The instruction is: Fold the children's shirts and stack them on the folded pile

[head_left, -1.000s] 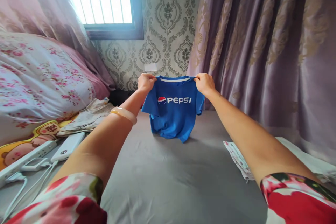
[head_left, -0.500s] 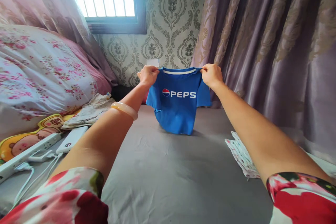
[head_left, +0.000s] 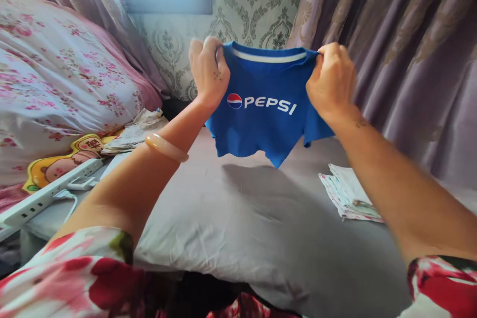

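Observation:
A small blue T-shirt (head_left: 261, 131) with a white PEPSI print hangs stretched between my two hands, its front towards me. My left hand (head_left: 209, 72) is closed on one shoulder of it, beside the white-taped collar. The other shoulder is gripped by my right hand (head_left: 333, 82). The hem swings free above the grey bed sheet (head_left: 231, 223) and casts a shadow there. A pale bangle (head_left: 166, 147) sits on my left forearm.
Folded light cloths (head_left: 348, 194) lie on the bed at the right. To the left are a white power strip (head_left: 48, 191) with a plugged-in charger, a yellow cartoon cushion (head_left: 55, 166), a folded cloth (head_left: 137, 131) and floral bedding (head_left: 67, 84). Curtains (head_left: 391, 59) hang at the right.
Both hands have risen and come closer to me with the T-shirt. Its hem has lifted off the sheet and swings, and the whole PEPSI print now shows. The view has tilted down.

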